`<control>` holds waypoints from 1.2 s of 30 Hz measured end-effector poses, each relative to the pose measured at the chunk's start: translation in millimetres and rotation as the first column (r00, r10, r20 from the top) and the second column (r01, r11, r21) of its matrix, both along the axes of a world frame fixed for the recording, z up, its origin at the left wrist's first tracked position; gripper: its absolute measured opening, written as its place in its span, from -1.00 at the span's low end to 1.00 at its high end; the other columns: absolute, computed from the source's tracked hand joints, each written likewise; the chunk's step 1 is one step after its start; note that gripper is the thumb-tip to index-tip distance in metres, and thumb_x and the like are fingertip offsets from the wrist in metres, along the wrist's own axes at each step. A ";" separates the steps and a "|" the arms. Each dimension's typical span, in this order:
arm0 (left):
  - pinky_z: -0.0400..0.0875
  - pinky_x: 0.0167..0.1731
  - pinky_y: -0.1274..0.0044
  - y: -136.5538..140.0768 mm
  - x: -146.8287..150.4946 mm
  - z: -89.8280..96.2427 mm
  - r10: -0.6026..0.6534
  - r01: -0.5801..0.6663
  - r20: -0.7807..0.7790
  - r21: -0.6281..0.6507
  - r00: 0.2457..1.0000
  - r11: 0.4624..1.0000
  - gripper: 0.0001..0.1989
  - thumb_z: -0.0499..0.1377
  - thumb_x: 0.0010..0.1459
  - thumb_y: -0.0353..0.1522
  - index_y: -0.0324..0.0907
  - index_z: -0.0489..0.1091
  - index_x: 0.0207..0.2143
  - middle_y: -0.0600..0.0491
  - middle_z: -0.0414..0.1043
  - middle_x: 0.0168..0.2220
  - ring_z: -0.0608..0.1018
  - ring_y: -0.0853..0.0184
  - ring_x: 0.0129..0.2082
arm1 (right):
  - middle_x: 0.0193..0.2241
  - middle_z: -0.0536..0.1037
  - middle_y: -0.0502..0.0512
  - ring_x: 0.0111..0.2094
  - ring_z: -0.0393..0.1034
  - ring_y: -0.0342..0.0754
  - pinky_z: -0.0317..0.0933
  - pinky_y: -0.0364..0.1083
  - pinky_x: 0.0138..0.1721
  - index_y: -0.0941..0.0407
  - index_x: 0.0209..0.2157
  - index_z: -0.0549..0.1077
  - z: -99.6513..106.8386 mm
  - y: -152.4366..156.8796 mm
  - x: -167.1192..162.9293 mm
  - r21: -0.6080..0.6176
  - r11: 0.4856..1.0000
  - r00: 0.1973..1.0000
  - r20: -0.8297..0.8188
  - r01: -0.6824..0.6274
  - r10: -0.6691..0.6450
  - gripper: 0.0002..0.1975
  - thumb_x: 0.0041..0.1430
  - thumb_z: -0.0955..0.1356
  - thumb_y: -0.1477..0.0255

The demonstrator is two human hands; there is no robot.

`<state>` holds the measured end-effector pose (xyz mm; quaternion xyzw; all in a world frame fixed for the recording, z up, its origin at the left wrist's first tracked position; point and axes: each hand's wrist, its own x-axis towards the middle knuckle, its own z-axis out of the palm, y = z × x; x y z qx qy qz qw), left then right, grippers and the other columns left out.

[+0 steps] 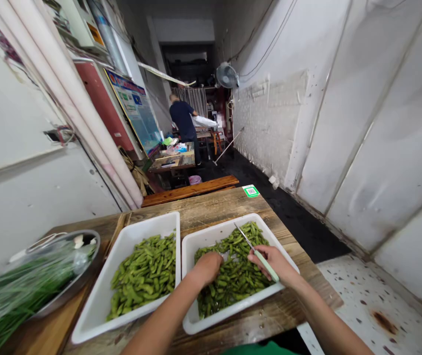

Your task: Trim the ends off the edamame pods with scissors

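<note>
A white plastic tray (pixel 292 261) in front of me holds green edamame pods (pixel 233 283). Over the right side of this tray, my right hand (pixel 268 259) is closed around the pale green handle of a small knife (pixel 268 266). Its thin blade points up and left, above the pods. My left hand (pixel 209 267) reaches down into the same tray with its fingers curled; the fingertips are hidden, so what they grip cannot be made out. A second white tray (pixel 122 320), on the left, holds more edamame pods (pixel 146 271).
A metal bowl (pixel 94 241) with bagged green stalks (pixel 29 286) sits far left on the wooden table (pixel 211 199). Behind it are a bench (pixel 192 190) and a cluttered table (pixel 173 160), where a person (pixel 183 118) in dark clothes handles something white. A fan (pixel 227 75) hangs right.
</note>
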<state>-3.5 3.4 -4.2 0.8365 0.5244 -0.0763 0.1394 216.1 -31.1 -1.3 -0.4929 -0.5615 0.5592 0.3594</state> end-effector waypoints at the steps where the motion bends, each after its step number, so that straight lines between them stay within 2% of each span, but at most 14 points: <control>1: 0.26 -0.32 0.50 -0.8 -4.5 0.9 0.014 -0.014 0.025 0.014 1.000 1.000 -0.86 0.09 -0.10 -0.46 -0.22 0.44 -0.45 -0.08 0.44 -0.41 0.47 0.20 -0.31 | -0.76 0.14 -0.15 -0.79 -0.02 -0.29 -0.06 -0.25 -0.79 0.16 -0.41 0.33 -0.3 -0.2 0.1 0.001 1.000 1.000 0.003 -0.003 0.003 -0.62 -0.11 0.33 0.11; 3: 0.25 -0.29 0.52 -2.5 -10.6 2.8 0.035 -0.047 0.127 0.099 0.991 0.994 -0.84 0.08 -0.04 -0.39 -0.20 0.44 -0.44 -0.08 0.43 -0.36 0.45 0.24 -0.30 | -0.76 0.14 -0.15 -0.79 -0.02 -0.29 -0.06 -0.26 -0.79 0.16 -0.40 0.33 -0.7 -0.4 0.5 0.002 1.000 1.000 0.007 -0.010 0.010 -0.62 -0.10 0.33 0.12; 6: 0.23 -0.28 0.52 -5.5 -12.5 3.3 0.086 -0.157 0.313 0.210 0.946 0.965 -0.72 -0.05 0.08 -0.34 -0.21 0.44 -0.41 -0.08 0.40 -0.34 0.43 0.28 -0.31 | -0.75 0.13 -0.16 -0.78 -0.01 -0.28 -0.05 -0.26 -0.80 0.16 -0.39 0.32 -0.9 -0.1 0.8 0.006 0.999 0.999 0.003 -0.050 0.050 -0.63 -0.09 0.33 0.13; 8: 0.23 -0.31 0.53 -7.0 -10.6 0.7 0.137 -0.217 0.406 0.157 0.904 0.963 -0.70 -0.08 0.10 -0.35 -0.21 0.44 -0.39 -0.05 0.41 -0.41 0.43 0.31 -0.36 | -0.75 0.12 -0.17 -0.78 -0.01 -0.28 -0.03 -0.26 -0.79 0.16 -0.38 0.32 -1.1 0.5 0.5 -0.004 0.995 0.995 0.004 -0.097 0.097 -0.63 -0.09 0.34 0.13; 10: 0.23 -0.35 0.54 -7.8 -8.6 -3.8 0.204 -0.261 0.505 0.042 0.838 0.965 -0.72 -0.03 0.06 -0.35 -0.21 0.43 -0.28 0.01 0.41 -0.47 0.43 0.33 -0.42 | -0.76 0.12 -0.17 -0.79 -0.02 -0.28 -0.03 -0.25 -0.79 0.16 -0.37 0.31 -1.3 1.2 -0.4 -0.024 0.990 0.990 0.019 -0.137 0.137 -0.61 -0.10 0.35 0.13; 13: 0.24 -0.42 0.56 -7.9 -7.1 -10.1 0.321 -0.312 0.666 -0.138 0.673 0.940 -0.61 0.06 -0.01 -0.35 -0.24 0.34 -0.09 0.06 0.41 -0.51 0.41 0.37 -0.52 | -0.77 0.11 -0.18 -0.79 -0.03 -0.28 -0.04 -0.25 -0.79 0.17 -0.34 0.32 -0.9 2.1 -2.1 -0.020 0.987 0.985 0.075 -0.157 0.158 -0.58 -0.10 0.34 0.11; 15: 0.24 -0.48 0.57 -8.0 -6.7 -11.2 0.386 -0.308 0.743 -0.250 0.547 0.918 -0.60 0.10 -0.04 -0.33 -0.28 0.35 -0.11 0.06 0.40 -0.54 0.38 0.41 -0.58 | -0.76 0.12 -0.16 -0.78 -0.01 -0.27 -0.04 -0.24 -0.76 0.19 -0.34 0.34 0.5 2.9 -2.7 0.028 0.988 0.978 0.150 -0.151 0.145 -0.57 -0.09 0.33 0.10; 17: 0.23 -0.53 0.59 -8.6 -6.0 -9.1 0.460 -0.253 0.788 -0.386 0.409 0.887 -0.63 0.13 -0.06 -0.31 -0.29 0.38 -0.17 0.06 0.39 -0.54 0.35 0.45 -0.61 | -0.74 0.15 -0.13 -0.75 0.02 -0.26 -0.03 -0.23 -0.73 0.21 -0.34 0.38 2.6 4.2 -2.8 0.106 0.984 0.964 0.239 -0.142 0.113 -0.58 -0.09 0.34 0.12; 20: 0.21 -0.56 0.62 -10.1 -4.7 -1.7 0.579 -0.170 0.797 -0.555 0.175 0.815 -0.64 0.19 -0.11 -0.28 -0.29 0.39 -0.24 0.07 0.38 -0.53 0.32 0.51 -0.63 | -0.70 0.23 -0.08 -0.69 0.08 -0.24 0.01 -0.22 -0.66 0.22 -0.35 0.42 6.8 6.1 -2.3 0.222 0.963 0.939 0.337 -0.153 0.071 -0.59 -0.07 0.33 0.14; 22: 0.20 -0.57 0.64 -11.5 -4.5 4.0 0.633 -0.149 0.774 -0.622 0.035 0.769 -0.66 0.23 -0.15 -0.26 -0.29 0.38 -0.31 0.07 0.37 -0.52 0.33 0.52 -0.61 | -0.65 0.30 -0.03 -0.63 0.13 -0.21 0.05 -0.21 -0.61 0.22 -0.36 0.43 11.0 5.4 -1.6 0.275 0.946 0.925 0.375 -0.174 0.061 -0.60 -0.05 0.32 0.14; 25: 0.20 -0.56 0.67 -14.4 -5.0 10.3 0.652 -0.096 0.752 -0.659 -0.093 0.746 -0.66 0.25 -0.17 -0.24 -0.27 0.36 -0.35 0.06 0.38 -0.46 0.38 0.52 -0.56 | -0.55 0.39 0.02 -0.53 0.21 -0.15 0.10 -0.20 -0.51 0.20 -0.29 0.43 21.1 0.3 0.1 0.290 0.924 0.898 0.427 -0.250 0.108 -0.59 -0.05 0.32 0.14; 28: 0.18 -0.58 0.67 -17.5 -4.0 11.8 0.623 -0.106 0.775 -0.632 -0.104 0.768 -0.66 0.26 -0.17 -0.22 -0.28 0.39 -0.37 0.04 0.39 -0.46 0.38 0.51 -0.55 | -0.49 0.43 0.05 -0.49 0.25 -0.11 0.11 -0.17 -0.45 0.18 -0.17 0.40 32.5 -5.5 1.0 0.255 0.908 0.852 0.493 -0.333 0.174 -0.52 -0.04 0.31 0.13; 36: 0.17 -0.58 0.64 -25.5 4.9 12.8 0.557 -0.198 0.829 -0.537 0.056 0.820 -0.72 0.24 -0.17 -0.23 -0.30 0.43 -0.47 0.08 0.38 -0.59 0.34 0.49 -0.59 | -0.52 0.42 0.02 -0.53 0.21 -0.14 0.04 -0.21 -0.51 0.14 -0.23 0.45 42.2 -7.7 -2.4 0.198 0.886 0.765 0.602 -0.419 0.227 -0.54 -0.06 0.30 0.09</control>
